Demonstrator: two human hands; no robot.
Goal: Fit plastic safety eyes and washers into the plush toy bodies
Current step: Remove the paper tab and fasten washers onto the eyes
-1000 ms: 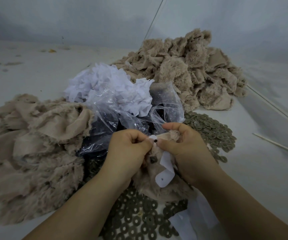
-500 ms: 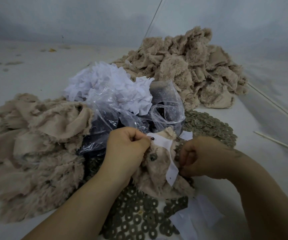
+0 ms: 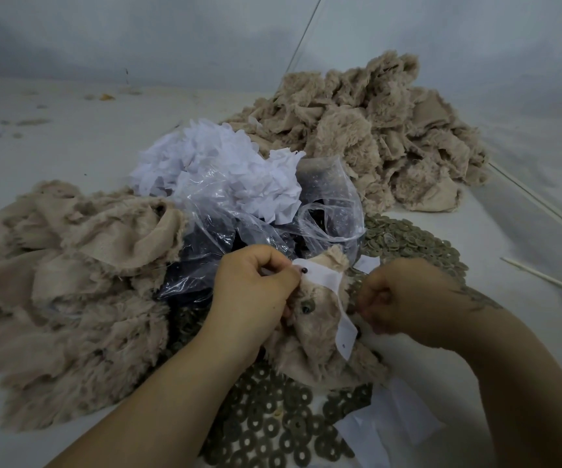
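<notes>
Left hand (image 3: 254,292): I am seeing it pinching the plush body (image 3: 320,329).
Right hand (image 3: 398,300): curling over the washers (image 3: 411,244) at three o'clock; contents untellable.

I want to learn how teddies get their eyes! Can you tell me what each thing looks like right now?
left hand: curled, gripping the plush body's top edge.
right hand: curled over the washers, what it holds is hidden.
plush body: lying on the washers, one washer fitted.
black eye: poking through the paper strip.
paper strip: draped across the plush.
plastic bag: open, crumpled.
washers: spread loose.
</notes>
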